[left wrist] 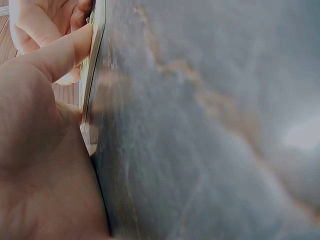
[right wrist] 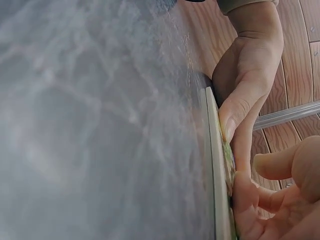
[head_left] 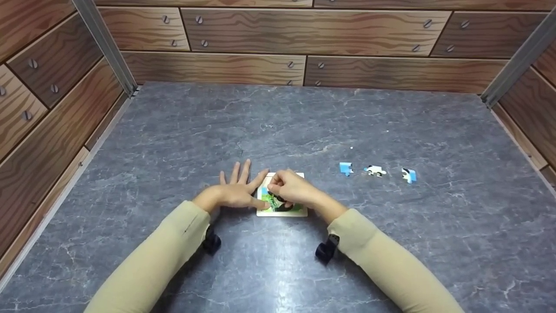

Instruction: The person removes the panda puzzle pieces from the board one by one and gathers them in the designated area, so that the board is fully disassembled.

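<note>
The left hand [head_left: 234, 194], fingers apart, touched a rectangular, pale-rimmed green puzzle board [head_left: 282, 214] beneath the curled right hand [head_left: 297, 189], whose grip I couldn't tell.

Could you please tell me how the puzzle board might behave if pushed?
The puzzle board is probably stiff: its edge looks straight. Lying flat, it seems unlikely to tip, though the glossy tabletop may let it slide.

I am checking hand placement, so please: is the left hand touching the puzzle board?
Touching. The right wrist view shows the left hand resting its thumb on the puzzle board, with no visible gap.
</note>
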A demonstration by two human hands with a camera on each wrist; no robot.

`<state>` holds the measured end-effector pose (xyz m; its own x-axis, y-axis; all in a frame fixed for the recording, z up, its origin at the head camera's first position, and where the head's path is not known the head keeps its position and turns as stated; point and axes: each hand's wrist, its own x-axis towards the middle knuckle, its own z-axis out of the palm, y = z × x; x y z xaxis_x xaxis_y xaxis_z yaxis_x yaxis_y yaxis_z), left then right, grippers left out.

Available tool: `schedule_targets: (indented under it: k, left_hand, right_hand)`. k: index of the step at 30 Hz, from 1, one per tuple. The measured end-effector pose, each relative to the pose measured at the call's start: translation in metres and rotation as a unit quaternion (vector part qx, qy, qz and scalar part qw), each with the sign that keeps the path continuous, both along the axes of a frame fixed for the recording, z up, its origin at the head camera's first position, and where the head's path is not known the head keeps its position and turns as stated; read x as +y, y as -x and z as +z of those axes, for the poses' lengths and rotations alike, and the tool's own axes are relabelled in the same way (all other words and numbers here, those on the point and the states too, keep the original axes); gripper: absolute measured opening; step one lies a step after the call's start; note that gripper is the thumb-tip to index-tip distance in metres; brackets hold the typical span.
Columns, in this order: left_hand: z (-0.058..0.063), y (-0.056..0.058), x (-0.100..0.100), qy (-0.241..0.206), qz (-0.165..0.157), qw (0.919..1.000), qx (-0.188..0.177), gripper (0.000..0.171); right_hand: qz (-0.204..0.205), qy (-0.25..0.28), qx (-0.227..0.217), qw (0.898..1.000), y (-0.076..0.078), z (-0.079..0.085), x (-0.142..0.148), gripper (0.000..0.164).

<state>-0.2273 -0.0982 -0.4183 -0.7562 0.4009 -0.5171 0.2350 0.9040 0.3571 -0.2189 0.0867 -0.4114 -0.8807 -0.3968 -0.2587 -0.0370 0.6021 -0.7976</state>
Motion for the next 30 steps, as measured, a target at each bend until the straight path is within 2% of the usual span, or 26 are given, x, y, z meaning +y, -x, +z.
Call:
schedule_targets:
  k: [4,10,16,22,30]
  left_hand:
    - [-0.001,0.001,-0.001,-0.007,-0.004,1.0,-0.001,0.097]
    - [0.002,-0.001,-0.002,-0.026,-0.007,0.9996,-0.007,0.097]
    - [0.006,-0.003,-0.002,-0.02,-0.011,0.9997,-0.002,0.094]
    - [0.005,-0.001,-0.001,-0.014,-0.016,0.9998,0.002,0.095]
    - [0.001,0.001,-0.003,-0.018,-0.008,0.9998,-0.003,0.097]
  right_hand:
    - [-0.003,0.0,-0.008,1.0,0.0,0.001,0.0,0.015]
    - [0.0,0.041,-0.023,0.999,0.001,-0.001,0.002,0.013]
    - [0.003,0.073,-0.031,0.997,0.004,-0.003,0.006,0.01]
    - [0.006,0.093,-0.032,0.995,0.005,-0.002,0.01,0.008]
    - [-0.012,0.095,-0.029,0.995,0.003,-0.002,0.011,0.006]
